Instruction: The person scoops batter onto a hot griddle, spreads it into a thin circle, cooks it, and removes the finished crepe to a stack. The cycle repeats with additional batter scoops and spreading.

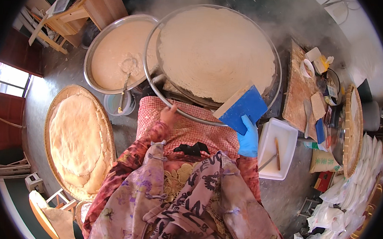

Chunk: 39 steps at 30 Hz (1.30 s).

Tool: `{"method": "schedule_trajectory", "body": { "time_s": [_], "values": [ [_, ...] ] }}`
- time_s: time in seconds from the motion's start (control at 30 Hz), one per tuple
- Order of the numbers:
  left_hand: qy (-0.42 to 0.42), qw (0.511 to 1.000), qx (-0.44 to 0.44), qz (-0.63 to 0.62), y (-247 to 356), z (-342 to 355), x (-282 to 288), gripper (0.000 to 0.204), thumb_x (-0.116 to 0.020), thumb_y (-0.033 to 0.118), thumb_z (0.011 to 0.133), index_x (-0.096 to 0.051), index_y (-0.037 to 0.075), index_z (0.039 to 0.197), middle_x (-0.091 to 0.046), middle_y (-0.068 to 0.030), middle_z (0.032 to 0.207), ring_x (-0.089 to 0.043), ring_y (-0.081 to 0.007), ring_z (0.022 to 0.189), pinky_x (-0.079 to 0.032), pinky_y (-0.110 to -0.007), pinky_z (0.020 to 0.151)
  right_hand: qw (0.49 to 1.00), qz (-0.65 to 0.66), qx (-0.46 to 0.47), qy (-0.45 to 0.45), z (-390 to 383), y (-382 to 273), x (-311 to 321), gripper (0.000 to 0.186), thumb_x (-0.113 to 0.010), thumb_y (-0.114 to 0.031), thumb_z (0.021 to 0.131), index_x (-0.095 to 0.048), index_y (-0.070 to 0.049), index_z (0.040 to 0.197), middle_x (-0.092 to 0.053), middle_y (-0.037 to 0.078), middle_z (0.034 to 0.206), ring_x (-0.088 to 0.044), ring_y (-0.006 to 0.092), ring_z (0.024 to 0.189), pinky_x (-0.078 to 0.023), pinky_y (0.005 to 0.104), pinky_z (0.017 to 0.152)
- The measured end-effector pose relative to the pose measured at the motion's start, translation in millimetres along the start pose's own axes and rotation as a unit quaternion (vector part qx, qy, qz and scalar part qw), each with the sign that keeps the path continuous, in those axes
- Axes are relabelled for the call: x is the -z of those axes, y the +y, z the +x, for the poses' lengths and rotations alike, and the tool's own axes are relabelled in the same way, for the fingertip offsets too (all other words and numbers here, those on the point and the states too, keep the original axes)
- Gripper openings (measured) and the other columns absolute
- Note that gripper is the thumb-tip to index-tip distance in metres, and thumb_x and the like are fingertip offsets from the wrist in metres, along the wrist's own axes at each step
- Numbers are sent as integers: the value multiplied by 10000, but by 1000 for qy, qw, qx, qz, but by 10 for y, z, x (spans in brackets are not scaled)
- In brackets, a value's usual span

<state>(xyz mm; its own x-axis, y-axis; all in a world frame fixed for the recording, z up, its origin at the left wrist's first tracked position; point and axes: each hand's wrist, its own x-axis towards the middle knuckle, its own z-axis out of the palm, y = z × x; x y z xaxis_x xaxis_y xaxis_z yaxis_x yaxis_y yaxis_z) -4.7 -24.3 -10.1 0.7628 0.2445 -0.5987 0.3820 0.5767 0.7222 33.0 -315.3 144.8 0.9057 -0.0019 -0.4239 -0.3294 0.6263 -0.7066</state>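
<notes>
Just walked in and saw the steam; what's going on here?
A person's gloved right hand holds a blue scraper over the near edge of a big, steaming pale sheet. The bare left hand grips the metal ring around it. To the left are a wide bowl of pale mixture with a ladle in it, and a woven tray of flat food.

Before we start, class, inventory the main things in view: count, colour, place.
Round layer: one, beige, top centre
Metal ring: one, silver, around the layer
Scraper: one, blue, ring's lower right
Basin: one, silver, upper left
Skimmer: one, greyish, in basin
Bucket: one, clear, below basin
Woven trays: two, tan, left and right
Flat sheets: count unclear, cream, left tray
Tub: one, white, right of centre
Board: one, brown, upper right
Desk: one, brown, upper left
Bags: several, white, lower right
Left hand: one, bare, on ring
Right hand: one, blue-gloved, holding scraper
</notes>
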Motion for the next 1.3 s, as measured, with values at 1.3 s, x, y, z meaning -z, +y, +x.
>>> {"method": "schedule_trajectory", "body": {
  "time_s": [1.3],
  "values": [
    [100,989,98,-55,707,59,734,235,-513,291,893,-548,63,937,-630,-36,781,-637,-175,669,-529,-275,536,410,-832,359,-100,1240,42,-515,331,-504,-33,771,-513,10,1099,-550,230,1037,-553,363,964,-462,394,822]
  ]
}}
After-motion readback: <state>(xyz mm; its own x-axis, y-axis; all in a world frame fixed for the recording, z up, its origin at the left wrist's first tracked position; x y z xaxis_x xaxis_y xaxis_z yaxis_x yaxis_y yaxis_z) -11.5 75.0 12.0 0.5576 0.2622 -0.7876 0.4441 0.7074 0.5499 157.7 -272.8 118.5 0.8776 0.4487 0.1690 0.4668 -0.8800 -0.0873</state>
